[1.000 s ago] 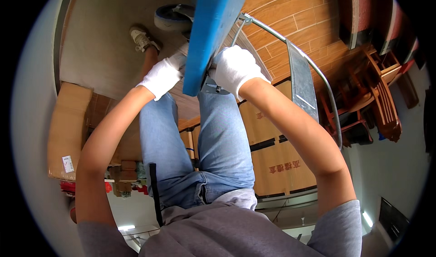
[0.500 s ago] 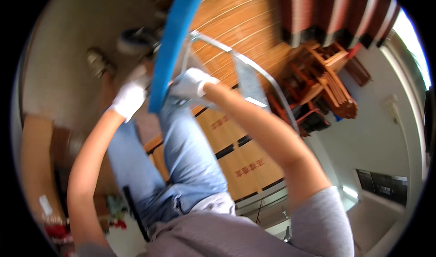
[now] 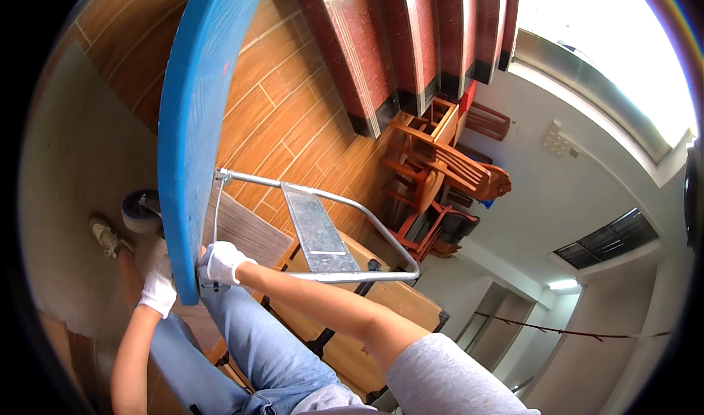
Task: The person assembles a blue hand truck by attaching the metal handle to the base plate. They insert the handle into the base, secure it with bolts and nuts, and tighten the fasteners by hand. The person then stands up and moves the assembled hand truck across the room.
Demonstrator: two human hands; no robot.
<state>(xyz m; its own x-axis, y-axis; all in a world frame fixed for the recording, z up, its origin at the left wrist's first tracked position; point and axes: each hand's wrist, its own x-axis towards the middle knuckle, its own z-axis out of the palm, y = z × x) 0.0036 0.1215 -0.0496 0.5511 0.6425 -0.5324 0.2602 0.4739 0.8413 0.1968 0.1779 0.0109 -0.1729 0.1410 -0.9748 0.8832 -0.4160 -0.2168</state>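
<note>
A platform trolley stands tipped on its edge in front of me, its long blue deck (image 3: 192,122) rising away toward the top of the view. A U-shaped metal tube handle (image 3: 367,213) with a grey plate across it sticks out to the right. My left hand (image 3: 158,287), in a white glove, grips the near end of the deck from the left side; its fingers are partly hidden. My gloved right hand (image 3: 222,262) is closed at the deck's near end, by the foot of the handle. A caster wheel (image 3: 141,211) shows left of the deck.
Boxes (image 3: 400,301) lie to the right of my legs. Wooden chairs (image 3: 440,166) are stacked against the wall. Reddish steps (image 3: 381,41) rise at the far right above the wood-look tile floor (image 3: 268,114). Another person's shoe (image 3: 106,233) is beyond the wheel.
My view has swung to the right and upward, so the trolley and both hands sit lower and farther left. Both hands stay on the trolley. The handle shows fully now.
</note>
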